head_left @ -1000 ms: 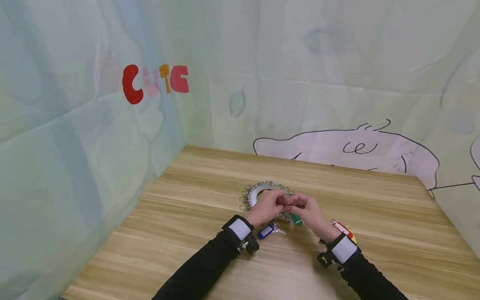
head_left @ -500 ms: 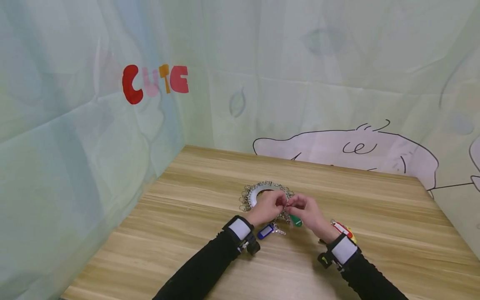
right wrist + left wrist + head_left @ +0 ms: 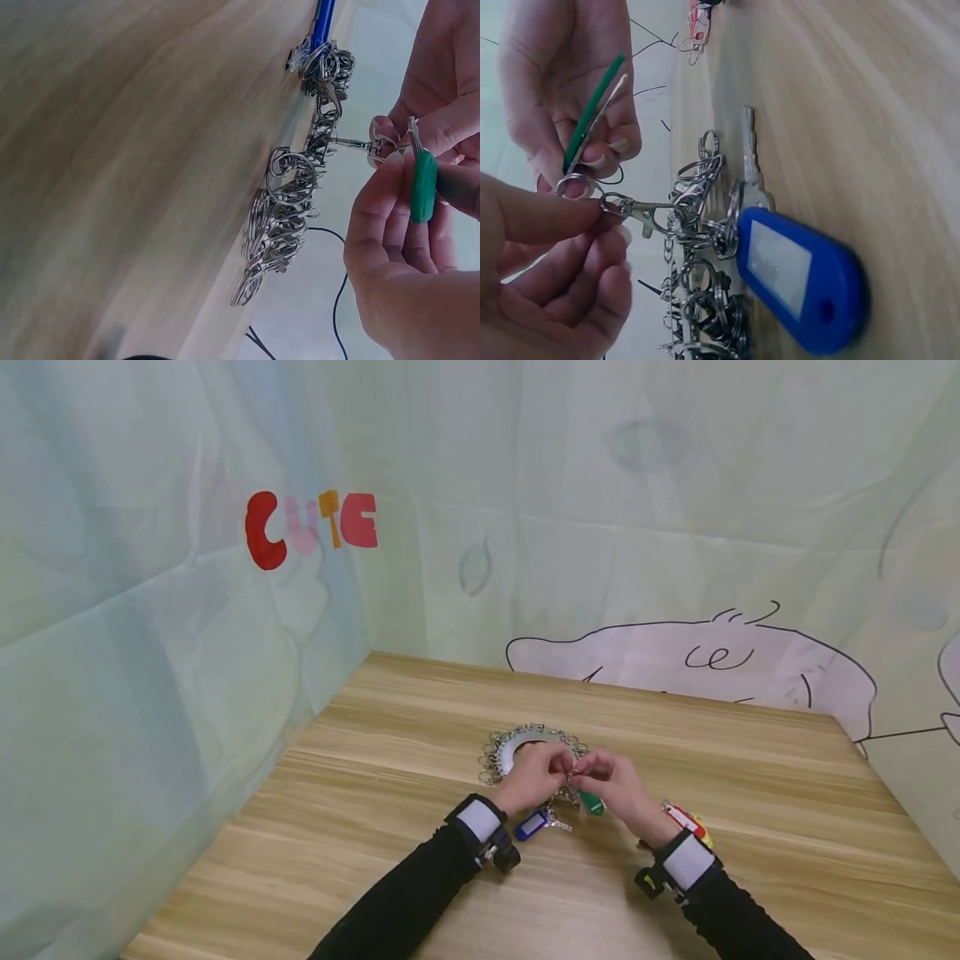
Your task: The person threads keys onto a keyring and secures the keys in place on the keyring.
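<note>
Cloth backdrop point(image 3: 645, 527): printed, lettered "CUTE". Tabletop point(image 3: 420, 718): wood-grained. Metal hoop point(image 3: 507, 757): hung with clips, on tabletop, partly behind left hand point(image 3: 534, 775). That hand: fingers pinching the end of one clip point(image 3: 649, 215). Right hand point(image 3: 618, 787): fingers grasping green tag point(image 3: 424, 187) with key. Blue tag point(image 3: 802, 281): at hoop's near edge. Split ring point(image 3: 564, 180): between hands; apparently being joined to clip. Next move likely calls for prying coils, then twisting.
</note>
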A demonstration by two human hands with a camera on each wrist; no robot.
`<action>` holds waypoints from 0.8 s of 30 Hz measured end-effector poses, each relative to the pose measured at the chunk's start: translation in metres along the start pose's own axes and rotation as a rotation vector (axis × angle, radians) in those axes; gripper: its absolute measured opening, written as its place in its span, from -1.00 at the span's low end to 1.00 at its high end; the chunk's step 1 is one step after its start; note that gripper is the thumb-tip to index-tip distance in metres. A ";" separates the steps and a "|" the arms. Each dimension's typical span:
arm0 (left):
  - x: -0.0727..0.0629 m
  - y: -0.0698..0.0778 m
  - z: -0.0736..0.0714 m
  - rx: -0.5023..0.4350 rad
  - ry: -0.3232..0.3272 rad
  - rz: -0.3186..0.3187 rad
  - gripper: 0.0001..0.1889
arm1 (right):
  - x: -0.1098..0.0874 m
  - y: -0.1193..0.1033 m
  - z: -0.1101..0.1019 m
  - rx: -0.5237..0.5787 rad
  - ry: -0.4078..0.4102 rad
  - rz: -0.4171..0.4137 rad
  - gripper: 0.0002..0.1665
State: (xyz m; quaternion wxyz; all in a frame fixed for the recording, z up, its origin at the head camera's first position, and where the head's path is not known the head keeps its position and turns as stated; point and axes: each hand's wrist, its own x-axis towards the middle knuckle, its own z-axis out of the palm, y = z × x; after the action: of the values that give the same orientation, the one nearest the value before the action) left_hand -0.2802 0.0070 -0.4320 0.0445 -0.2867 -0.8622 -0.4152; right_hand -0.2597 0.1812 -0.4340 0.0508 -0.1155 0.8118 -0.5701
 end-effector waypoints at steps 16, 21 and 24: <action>-0.003 0.003 0.000 -0.009 0.007 0.036 -0.83 | -0.003 -0.003 0.000 0.039 0.028 0.025 -0.75; -0.002 0.003 0.000 0.000 0.004 0.001 -0.82 | -0.003 -0.001 0.002 0.026 0.034 0.002 -0.75; -0.002 0.003 0.000 0.018 -0.006 0.008 -0.82 | -0.002 0.000 0.002 0.034 0.033 0.013 -0.74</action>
State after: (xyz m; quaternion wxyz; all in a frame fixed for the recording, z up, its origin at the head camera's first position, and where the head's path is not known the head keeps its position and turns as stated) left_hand -0.2770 0.0074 -0.4305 0.0461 -0.2913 -0.8648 -0.4065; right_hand -0.2570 0.1802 -0.4343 0.0432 -0.0998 0.8035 -0.5853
